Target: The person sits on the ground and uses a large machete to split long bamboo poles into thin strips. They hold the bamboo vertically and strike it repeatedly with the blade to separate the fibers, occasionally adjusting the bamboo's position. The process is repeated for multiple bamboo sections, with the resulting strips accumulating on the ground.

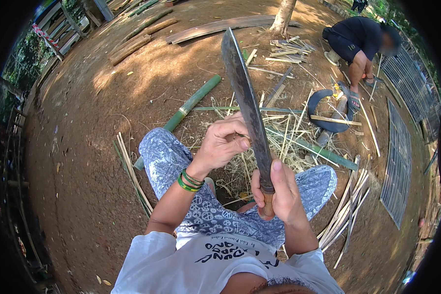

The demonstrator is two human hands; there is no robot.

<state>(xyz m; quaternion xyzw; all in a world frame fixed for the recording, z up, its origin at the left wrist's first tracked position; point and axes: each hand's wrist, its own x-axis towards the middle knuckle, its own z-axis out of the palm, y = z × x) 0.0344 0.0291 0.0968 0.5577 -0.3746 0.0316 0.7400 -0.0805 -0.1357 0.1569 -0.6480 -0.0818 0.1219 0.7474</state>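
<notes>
My right hand [283, 192] is wrapped round the wooden handle and blade base of a machete [247, 93]. Its long dark blade points up and away from me, tilted slightly left. Beside the blade's left edge is my left hand [224, 142], fingers curled and thumb against the fingertips. Whatever it may pinch is too small to make out, and I cannot tell whether it touches the blade. Below both hands, pale bamboo shavings [284, 142] cover the ground between my bent knees. A green bamboo pole [199, 98] lies beyond my left knee.
Split bamboo strips [345, 210] lie by my right knee, and more strips [131, 171] by my left. A black tyre [312, 105] rests at the right. Another person [360, 41] bends over beyond it, near bamboo panels [398, 161]. A tree trunk [283, 17] stands ahead.
</notes>
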